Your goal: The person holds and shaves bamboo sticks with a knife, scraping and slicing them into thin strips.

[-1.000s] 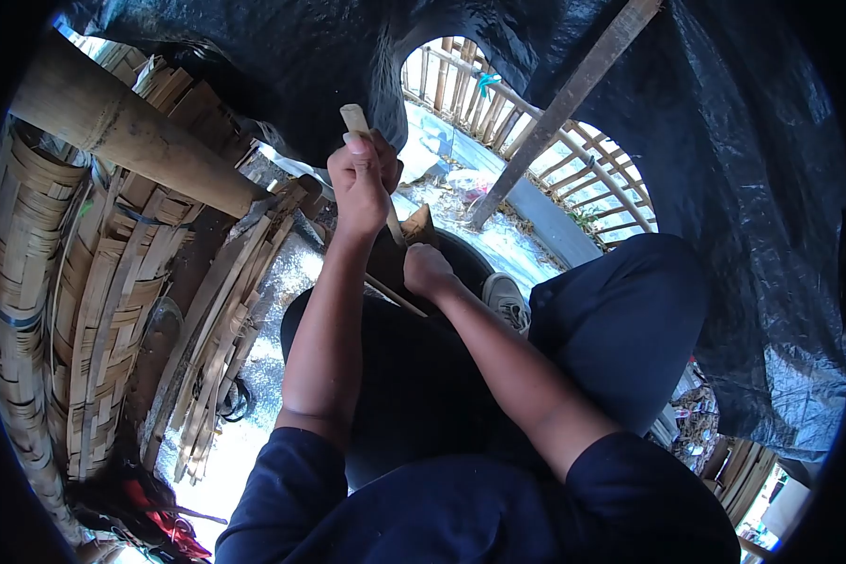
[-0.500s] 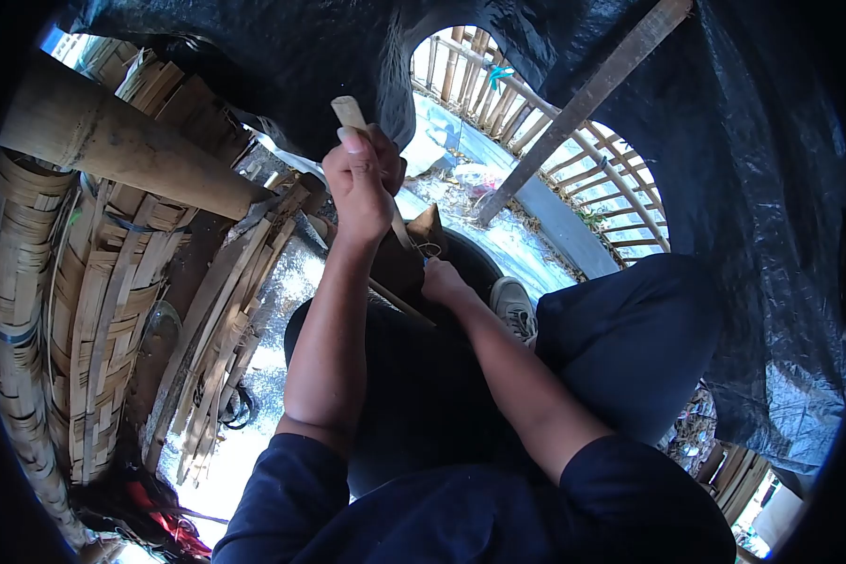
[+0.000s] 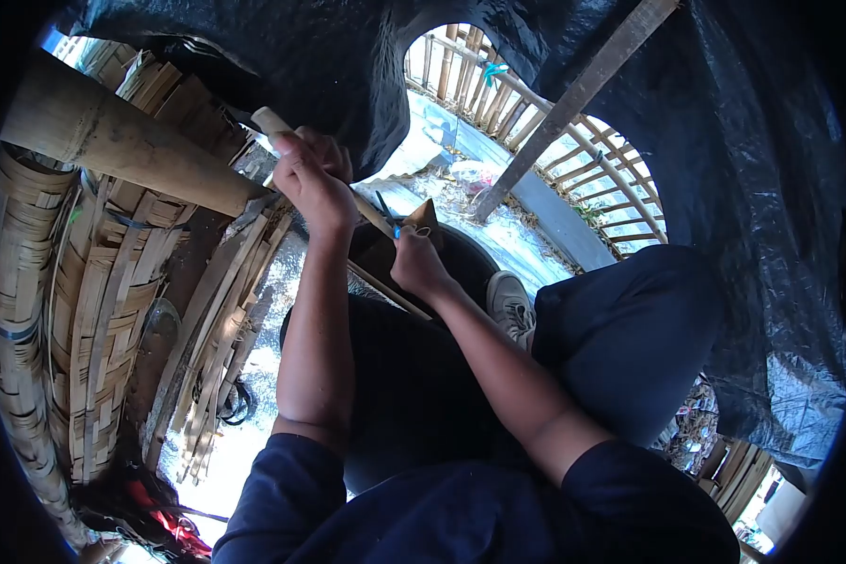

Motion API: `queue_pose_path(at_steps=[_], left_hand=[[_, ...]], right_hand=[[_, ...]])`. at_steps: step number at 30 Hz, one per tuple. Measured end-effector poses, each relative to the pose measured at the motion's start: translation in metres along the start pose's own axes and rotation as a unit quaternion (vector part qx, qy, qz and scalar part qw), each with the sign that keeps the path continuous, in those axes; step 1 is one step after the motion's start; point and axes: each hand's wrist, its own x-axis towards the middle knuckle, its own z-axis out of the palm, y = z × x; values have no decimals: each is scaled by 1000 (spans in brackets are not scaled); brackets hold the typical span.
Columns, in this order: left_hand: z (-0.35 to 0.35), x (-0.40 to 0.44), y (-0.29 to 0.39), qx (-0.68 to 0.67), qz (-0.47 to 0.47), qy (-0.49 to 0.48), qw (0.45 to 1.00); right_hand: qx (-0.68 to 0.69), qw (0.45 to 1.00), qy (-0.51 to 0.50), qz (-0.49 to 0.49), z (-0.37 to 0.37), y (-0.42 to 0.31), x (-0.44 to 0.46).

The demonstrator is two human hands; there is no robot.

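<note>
My left hand (image 3: 315, 183) is closed around a pale wooden stick (image 3: 371, 214), whose upper end pokes out above the thumb. The stick slants down to the right towards my right hand (image 3: 416, 261). That hand is closed on a small knife (image 3: 397, 228) with a blue part at its handle; its dark blade points up beside the stick's lower end. Behind the hands, a brown pointed piece (image 3: 423, 226) rises from a dark round container (image 3: 468, 263) between my legs. A thin strip (image 3: 385, 289) lies across the container's near side.
Woven bamboo panels (image 3: 38, 244) and a thick bamboo pole (image 3: 122, 146) stand at the left. Black plastic sheeting (image 3: 752, 188) hangs at the right and top. A slanting wooden post (image 3: 573, 108) stands before a bamboo fence (image 3: 602, 169). My shoe (image 3: 510, 305) is beside the container.
My left hand has moved left with the stick, which now slants more. My right hand has moved up and slightly left, and the knife blade shows more clearly.
</note>
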Motion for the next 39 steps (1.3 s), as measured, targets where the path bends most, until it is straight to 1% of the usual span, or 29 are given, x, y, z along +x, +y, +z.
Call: queue_pose_path(at_steps=[3,4,6,7,9,12,13,16,19,22,24,28,31,33,37,39], left_hand=[[-4,4,2,6,2,36,999],[-4,6,3,8,2,34,999],[-5,7,2,22,2,66,998],[-6,8,2,23,1,65,998],[-5,11,3,26,8,75,997],[9,3,2,25,15,53,998],[10,2,1,11,4,47,999],[8,3,0,28,12,47,998],[7,4,1,13,7,39,999],[13,-3,-2,18,19,28,999],[13,-5,-5,6,17,17,1000],[12,-6,-7,-6,19,-7,1000],[15,-10,-6,-11,6,-27,1000],[16,-11,-4,-10,8,-34,999],[16,-10,-7,-5,8,-33,999],[17,-10,-7,-5,11,-31,999]], right_hand=[[1,1000,23,7,19,15,0],[4,1000,24,7,20,18,2],[34,999,18,4,22,24,3],[35,999,18,6,24,25,4],[-21,1000,9,-6,30,33,8],[-25,999,19,16,35,49,9],[-25,999,20,16,37,51,10],[-12,1000,8,24,41,58,9],[-23,1000,-1,18,39,60,11],[-26,999,-7,38,40,64,7],[-56,997,-20,44,39,66,8],[-50,998,-10,42,45,73,11],[-70,996,-22,57,45,75,12],[-66,995,-27,72,46,75,10],[-100,992,-28,65,53,87,14],[-109,987,-77,91,54,108,9]])
